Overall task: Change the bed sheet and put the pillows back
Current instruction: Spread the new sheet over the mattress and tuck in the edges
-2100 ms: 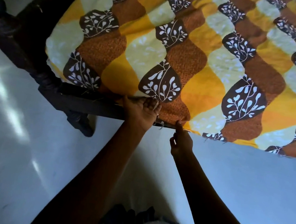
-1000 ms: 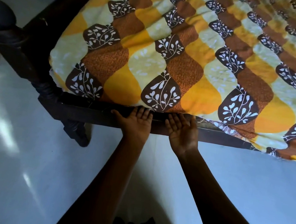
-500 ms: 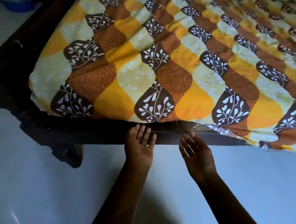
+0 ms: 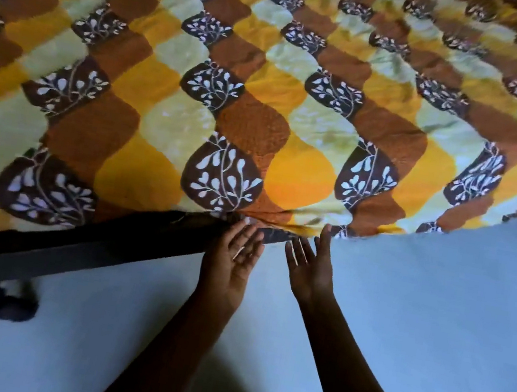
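Shifted right along the dark wooden bed rail (image 4: 73, 247), my left grip (image 4: 233, 259) and right grip (image 4: 310, 268) lie flat-fingered, holding nothing, at the near edge of the yellow-and-brown leaf-patterned bed sheet (image 4: 263, 112); farther right it needs tucking.

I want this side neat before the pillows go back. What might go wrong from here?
1. Neither the left hand nor the right hand grips the bed sheet. Flat fingers pushing at its edge may bunch the wrinkled fabric there.
2. Right of the right hand, the sheet's edge hangs untucked over the bed rail and may be left loose.
3. Fingers pushed in above the bed rail could get pinched.
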